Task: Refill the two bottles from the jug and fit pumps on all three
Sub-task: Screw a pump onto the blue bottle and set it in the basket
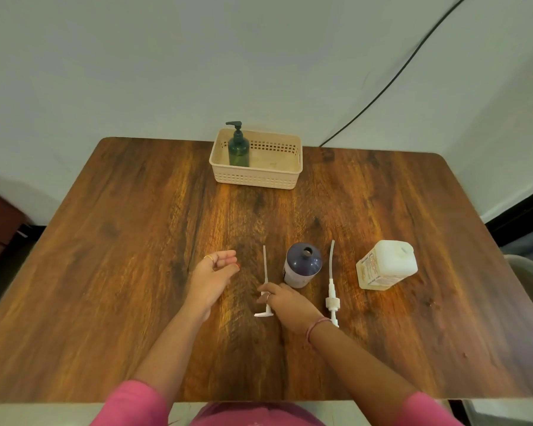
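Your right hand (282, 298) pinches the white pump (264, 290) lying on the wooden table (136, 241), just left of the open purple bottle (302, 265). Your left hand (216, 272) hovers loosely curled, holding nothing. A second pump (332, 284) lies between the bottle and the jug (386, 265). The green bottle (238, 149), pump fitted, stands in the basket (256, 176) by the pale wall (166, 56).

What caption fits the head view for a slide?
Right hand grips a white pump beside the open dark purple bottle; left hand hovers, holding nothing.
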The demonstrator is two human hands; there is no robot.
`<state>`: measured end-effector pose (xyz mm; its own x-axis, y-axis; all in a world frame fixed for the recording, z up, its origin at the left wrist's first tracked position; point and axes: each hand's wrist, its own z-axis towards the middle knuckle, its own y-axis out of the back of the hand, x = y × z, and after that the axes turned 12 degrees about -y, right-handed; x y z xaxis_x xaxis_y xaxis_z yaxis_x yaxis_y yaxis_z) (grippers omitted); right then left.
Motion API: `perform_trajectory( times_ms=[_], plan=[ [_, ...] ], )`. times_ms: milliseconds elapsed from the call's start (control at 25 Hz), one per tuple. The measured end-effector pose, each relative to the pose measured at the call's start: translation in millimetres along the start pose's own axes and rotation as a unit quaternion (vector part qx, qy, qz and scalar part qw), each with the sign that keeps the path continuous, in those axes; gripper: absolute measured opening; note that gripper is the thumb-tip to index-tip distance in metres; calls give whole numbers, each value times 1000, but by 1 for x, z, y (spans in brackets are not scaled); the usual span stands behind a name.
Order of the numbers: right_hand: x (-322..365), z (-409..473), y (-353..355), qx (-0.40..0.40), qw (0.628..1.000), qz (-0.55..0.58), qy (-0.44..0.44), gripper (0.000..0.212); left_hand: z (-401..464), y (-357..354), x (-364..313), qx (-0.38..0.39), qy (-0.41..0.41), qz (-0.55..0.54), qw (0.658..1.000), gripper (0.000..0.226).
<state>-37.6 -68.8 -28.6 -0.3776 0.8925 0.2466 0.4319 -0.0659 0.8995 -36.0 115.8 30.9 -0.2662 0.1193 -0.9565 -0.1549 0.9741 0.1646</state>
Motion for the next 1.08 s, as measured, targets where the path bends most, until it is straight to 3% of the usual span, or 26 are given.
perform_trajectory(
  times_ms=[160,320,440,600,720,840,1080],
  plan=[
    [2,-9,35,-97,975,199,22,31,0,-5,2,-15,-2,-1,1000,26],
    [3,-30,85,-194,894,403,36,27,1,-17,3,-28,6,4,1000,29],
    [-4,-37,117,-216,842,493,16,31,1,-38,3,10,16,45,999,44],
    [-25,-37,150,-286,808,514,-25,35,1,-82,1,120,-40,131,983,84],
    [-37,-40,167,-314,776,545,-47,31,1,-111,-2,153,-67,154,974,106],
    [-47,-45,178,-322,747,580,-35,24,3,-127,5,140,-95,154,973,105],
    [-57,-55,195,-338,730,593,-28,25,4,-128,12,86,-108,115,984,82]
  ],
)
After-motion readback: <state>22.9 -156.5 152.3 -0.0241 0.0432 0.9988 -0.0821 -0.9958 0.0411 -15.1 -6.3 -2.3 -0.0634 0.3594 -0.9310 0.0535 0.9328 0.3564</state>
